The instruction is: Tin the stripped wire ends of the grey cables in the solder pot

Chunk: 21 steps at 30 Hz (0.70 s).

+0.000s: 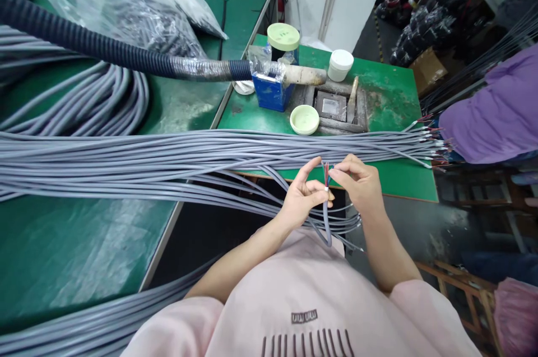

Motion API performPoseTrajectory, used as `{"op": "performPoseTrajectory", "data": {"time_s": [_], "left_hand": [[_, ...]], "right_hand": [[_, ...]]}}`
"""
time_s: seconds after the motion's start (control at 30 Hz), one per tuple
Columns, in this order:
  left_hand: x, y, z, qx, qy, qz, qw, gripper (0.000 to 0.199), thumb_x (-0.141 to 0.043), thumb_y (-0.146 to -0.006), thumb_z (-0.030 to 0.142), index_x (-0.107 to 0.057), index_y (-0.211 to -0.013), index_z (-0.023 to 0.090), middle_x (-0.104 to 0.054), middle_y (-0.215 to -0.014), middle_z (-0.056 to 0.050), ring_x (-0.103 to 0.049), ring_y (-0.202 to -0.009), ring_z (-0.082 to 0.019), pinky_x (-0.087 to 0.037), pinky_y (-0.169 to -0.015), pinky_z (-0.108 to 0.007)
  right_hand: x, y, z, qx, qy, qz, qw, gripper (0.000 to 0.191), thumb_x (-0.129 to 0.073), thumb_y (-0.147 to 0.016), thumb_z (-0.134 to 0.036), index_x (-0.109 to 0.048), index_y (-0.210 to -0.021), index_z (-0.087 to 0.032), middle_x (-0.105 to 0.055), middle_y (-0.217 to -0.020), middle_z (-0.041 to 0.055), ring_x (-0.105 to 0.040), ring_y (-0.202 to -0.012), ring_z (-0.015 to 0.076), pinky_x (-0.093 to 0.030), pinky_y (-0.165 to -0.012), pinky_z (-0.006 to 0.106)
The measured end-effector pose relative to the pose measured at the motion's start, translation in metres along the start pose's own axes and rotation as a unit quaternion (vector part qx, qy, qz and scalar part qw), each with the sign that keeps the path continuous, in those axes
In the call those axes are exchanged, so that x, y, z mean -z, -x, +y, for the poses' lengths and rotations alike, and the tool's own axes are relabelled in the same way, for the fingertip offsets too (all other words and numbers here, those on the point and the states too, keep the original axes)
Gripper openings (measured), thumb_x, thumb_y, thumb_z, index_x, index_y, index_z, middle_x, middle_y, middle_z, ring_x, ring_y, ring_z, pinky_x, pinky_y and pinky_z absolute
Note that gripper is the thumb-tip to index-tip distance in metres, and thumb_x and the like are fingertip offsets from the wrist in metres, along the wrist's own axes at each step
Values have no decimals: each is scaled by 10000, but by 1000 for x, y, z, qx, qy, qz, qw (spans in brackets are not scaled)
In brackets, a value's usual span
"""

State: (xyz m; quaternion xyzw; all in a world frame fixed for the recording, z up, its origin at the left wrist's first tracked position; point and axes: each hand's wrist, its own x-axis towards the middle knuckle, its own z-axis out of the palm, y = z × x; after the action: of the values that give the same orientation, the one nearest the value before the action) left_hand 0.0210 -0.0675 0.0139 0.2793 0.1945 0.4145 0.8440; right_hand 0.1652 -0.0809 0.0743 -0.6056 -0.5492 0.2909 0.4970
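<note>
A grey cable (326, 222) bends upward in front of my chest, its stripped end fanning into thin coloured wires (326, 173), red and blue among them. Just below the wires, my left hand (306, 191) pinches the cable near a white band, with the index finger raised beside the wires. Close on the other side, my right hand (359, 180) has thumb and index finger pressed together at the wire tips; the wires between them are too small to count. Behind both hands runs a thick bundle of grey cables (202, 158) across the green table.
Beyond the bundle are a solder pot (332, 106) with a scraper (353, 100), a pale green dish (305, 120), a white jar (340, 65) and a blue box (271, 92). A ribbed black hose (126, 57) crosses the upper left. A person in purple (491, 107) is at right.
</note>
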Motion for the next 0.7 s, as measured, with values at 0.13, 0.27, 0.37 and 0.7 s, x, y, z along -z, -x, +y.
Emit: {"op": "performPoseTrajectory", "data": {"time_s": [0.13, 0.27, 0.37, 0.7], "left_hand": [[-2, 0, 3, -6, 11, 22, 1000, 900, -841, -665, 236, -373, -1433, 241, -691, -691, 42, -672, -630, -141, -532, -568, -225], [-2, 0, 7, 1, 22, 33, 999, 916, -842, -669, 264, -356, -1444, 222, -696, -682, 36, -646, -568, -121, -517, -567, -225], [-2, -1, 10, 14, 30, 35, 999, 935, -840, -672, 281, -332, -1454, 209, -692, -675, 34, -631, -552, -109, -515, -570, -218], [-1, -6, 13, 18, 51, 40, 998, 809, -805, -716, 251, -389, -1407, 187, -686, -688, 22, -633, -600, -96, -516, -596, -191]], "right_hand": [[-2, 1, 9, -39, -59, 7, 997, 116, -714, -771, -267, -702, -668, -214, -537, -630, -34, -483, -620, 110, -388, -614, 279], [-5, 2, 11, -57, -73, -2, 996, 136, -697, -784, -261, -708, -659, -209, -551, -624, -33, -491, -639, 113, -387, -631, 279], [-5, 2, 11, -43, -52, -9, 998, 139, -665, -813, -240, -718, -689, -210, -581, -644, -29, -512, -653, 113, -399, -654, 283], [0, 15, -1, 107, 138, -24, 984, 128, -607, -863, -212, -661, -747, -221, -574, -744, 2, -541, -758, 155, -431, -722, 333]]}}
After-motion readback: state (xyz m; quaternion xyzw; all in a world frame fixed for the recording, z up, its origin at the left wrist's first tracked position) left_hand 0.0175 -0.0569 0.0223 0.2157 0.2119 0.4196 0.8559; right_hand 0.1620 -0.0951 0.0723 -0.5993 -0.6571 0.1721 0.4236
